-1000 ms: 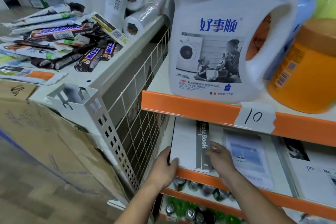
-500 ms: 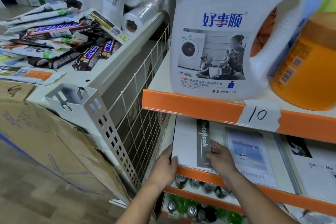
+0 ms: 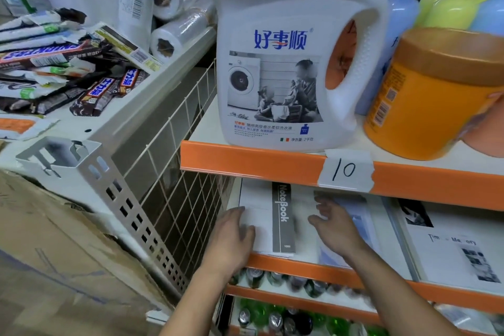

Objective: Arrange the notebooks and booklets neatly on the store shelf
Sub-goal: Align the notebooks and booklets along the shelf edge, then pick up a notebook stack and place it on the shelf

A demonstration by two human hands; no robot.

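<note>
Both hands are in on the middle shelf (image 3: pixel 300 263), under the orange lip carrying the taped "10" label (image 3: pixel 345 170). The left hand (image 3: pixel 234 234) lies flat on the near left corner of the notebook stack (image 3: pixel 282 215), fingers straight and close together, pinching nothing. The right hand (image 3: pixel 336 229) is at the stack's right side, fingers loosely spread with the thumb out to the left; it's blurred, so I can't tell whether it touches the cover. The stack sits at the left end of the shelf, its grey "NoteBook" band running near to far and its near edge poking slightly over the orange lip. Just right of it lies a blue-picture booklet (image 3: pixel 361 217), partly under the right hand, and further right a white booklet (image 3: pixel 450 251). Above stand a white detergent jug (image 3: pixel 286 63) and an orange jar (image 3: pixel 436 95); drink cans (image 3: pixel 272 278) line the shelf below.
</note>
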